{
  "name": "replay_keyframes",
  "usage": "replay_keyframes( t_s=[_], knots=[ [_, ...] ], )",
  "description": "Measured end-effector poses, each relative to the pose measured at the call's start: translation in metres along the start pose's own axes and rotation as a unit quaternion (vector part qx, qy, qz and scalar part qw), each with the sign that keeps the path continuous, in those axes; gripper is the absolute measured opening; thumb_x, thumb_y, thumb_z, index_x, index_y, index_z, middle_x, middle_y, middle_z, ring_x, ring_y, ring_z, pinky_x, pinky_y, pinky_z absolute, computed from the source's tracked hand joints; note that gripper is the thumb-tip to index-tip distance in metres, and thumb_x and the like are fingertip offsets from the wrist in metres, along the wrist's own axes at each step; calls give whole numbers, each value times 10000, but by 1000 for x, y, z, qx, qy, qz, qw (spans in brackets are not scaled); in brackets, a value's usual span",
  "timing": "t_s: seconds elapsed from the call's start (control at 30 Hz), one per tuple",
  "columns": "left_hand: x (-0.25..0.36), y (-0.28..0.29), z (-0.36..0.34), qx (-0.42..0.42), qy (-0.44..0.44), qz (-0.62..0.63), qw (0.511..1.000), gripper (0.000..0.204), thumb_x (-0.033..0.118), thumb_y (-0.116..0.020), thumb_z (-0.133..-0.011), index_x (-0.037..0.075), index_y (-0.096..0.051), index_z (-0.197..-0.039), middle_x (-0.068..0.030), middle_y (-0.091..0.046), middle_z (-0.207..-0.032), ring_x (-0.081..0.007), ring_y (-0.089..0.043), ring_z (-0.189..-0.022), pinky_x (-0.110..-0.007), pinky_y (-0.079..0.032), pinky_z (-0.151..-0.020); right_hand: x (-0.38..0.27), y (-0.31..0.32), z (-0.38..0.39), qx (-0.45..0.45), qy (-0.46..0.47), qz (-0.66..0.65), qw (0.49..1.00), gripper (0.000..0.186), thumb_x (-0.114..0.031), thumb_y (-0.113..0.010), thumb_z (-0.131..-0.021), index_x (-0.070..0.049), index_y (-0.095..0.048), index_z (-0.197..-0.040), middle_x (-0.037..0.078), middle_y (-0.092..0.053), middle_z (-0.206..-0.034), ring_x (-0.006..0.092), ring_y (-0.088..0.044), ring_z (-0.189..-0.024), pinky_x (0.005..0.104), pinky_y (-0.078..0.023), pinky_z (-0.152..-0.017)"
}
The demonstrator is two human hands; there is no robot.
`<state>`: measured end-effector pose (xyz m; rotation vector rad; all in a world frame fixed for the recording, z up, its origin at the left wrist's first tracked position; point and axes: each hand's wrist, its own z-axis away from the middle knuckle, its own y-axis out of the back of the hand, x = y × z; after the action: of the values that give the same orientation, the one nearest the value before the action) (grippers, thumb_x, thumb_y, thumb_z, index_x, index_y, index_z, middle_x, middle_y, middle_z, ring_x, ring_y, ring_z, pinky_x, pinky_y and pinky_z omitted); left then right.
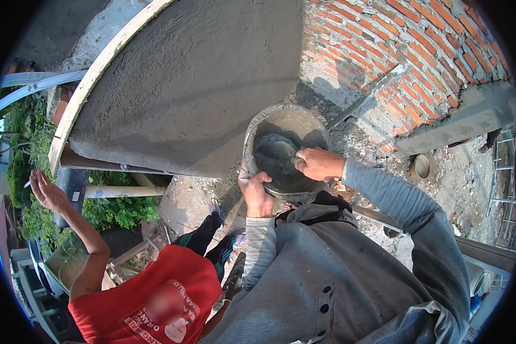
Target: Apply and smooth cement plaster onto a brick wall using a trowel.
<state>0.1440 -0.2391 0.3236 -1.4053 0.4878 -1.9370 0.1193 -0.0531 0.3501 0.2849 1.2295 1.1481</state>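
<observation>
A round, mortar-smeared bucket (pixel 249 150) is in front of my body, with wet grey mortar (pixel 286 179) inside. My left hand (pixel 257 192) is closed on its near-left rim, thumb over the edge. Over the right side of the opening, my right hand (pixel 321 164) grips the handle of what looks like a trowel (pixel 276 148). Its rounded, mortar-coated blade lies down in the bucket, and mortar partly hides its outline.
A grey plastered wall (pixel 195 86) with a pale edging strip (pixel 89 77) rises ahead-left; a brick wall (pixel 418 57) stands right. A wooden batten (pixel 364 97) leans near the bucket. At left, a co-worker in a red shirt (pixel 155 298) raises a hand (pixel 49 192) with a cigarette. A metal rail (pixel 476 249) is lower right.
</observation>
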Motion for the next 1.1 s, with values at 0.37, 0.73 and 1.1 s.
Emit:
replay_keyframes(
  t_s=[0.37,0.73,1.1],
  knots=[
    [0,-3,0,-12,-28,-35,999,644,-166,-417,-540,-16,-587,-1142,-54,-634,-1006,-144,-585,-844,-224,-466,-652,33,15,-6,39,-15,93,995,309,-206,-466,-880,25,-570,-1058,208,-648,-854,315,-655,-830,422,-518,-751],
    [-1,-3,-13,-53,-6,-46,998,642,-181,-416,-549,-17,-583,-1147,-55,-633,-998,-172,-604,-865,-237,-483,-677,32,4,18,-232,-202,-510,803,340,-356,-540,-905,-118,-561,-1147,0,-533,-775,69,-476,-562,223,-384,-447],
    [-26,-15,-63,-39,3,-32,999,737,-154,-419,-553,33,-534,-1257,-58,-600,-1143,-189,-578,-962,-263,-490,-782,49,8,36,-79,-236,-636,730,563,-351,-588,-907,-102,-362,-1358,25,-529,-763,65,-421,-481,207,-329,-384]
  ],
)
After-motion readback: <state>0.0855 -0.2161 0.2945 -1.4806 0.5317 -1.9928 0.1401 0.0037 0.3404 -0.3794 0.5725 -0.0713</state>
